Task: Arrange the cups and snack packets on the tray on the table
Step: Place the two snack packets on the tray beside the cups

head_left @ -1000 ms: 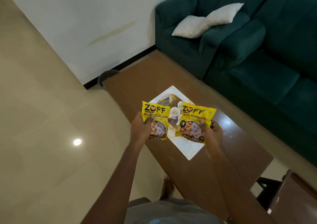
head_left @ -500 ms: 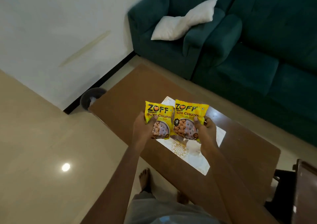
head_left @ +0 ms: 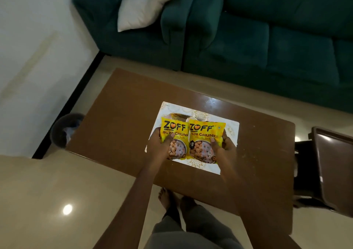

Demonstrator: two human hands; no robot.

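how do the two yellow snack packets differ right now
The left packet is held by the left hand; the right packet by the right hand. The right packet's inner edge overlaps the left packet, cutting off its wording, while the right packet's own reads in full. A small price badge shows on the right packet only. Both are yellow, carry the same brand, and are held upright over the tray.

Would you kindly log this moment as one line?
left hand: holds left packet | right hand: holds right packet | both over tray | cups: mostly hidden
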